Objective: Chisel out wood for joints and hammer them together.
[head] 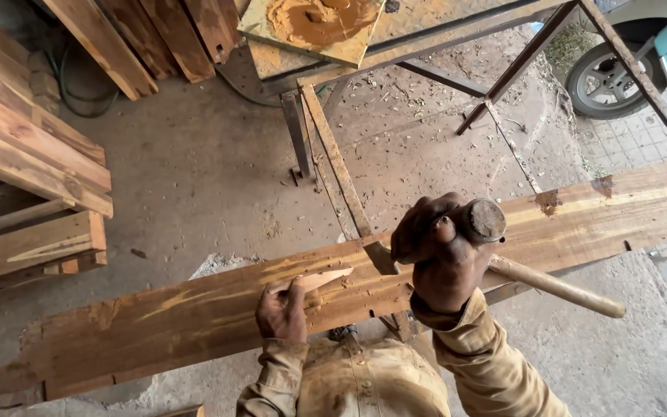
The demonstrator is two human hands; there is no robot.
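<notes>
the left hand [281,310] is pressing a pale wood wedge [312,279] against the long plank [194,316], fingers closed over the wedge's near end. at about two o'clock from it, the right hand [443,259] is clenching tight around a hammer [519,266], its wooden handle pointing toward four o'clock. the plank is lying across a rusty metal frame [333,154]. farther off, stacked boards [32,170] are sitting at ten o'clock and a scooter wheel [604,81] at one o'clock.

Stacked timber [25,170], scooter wheel [602,81], metal frame [426,46]
</notes>
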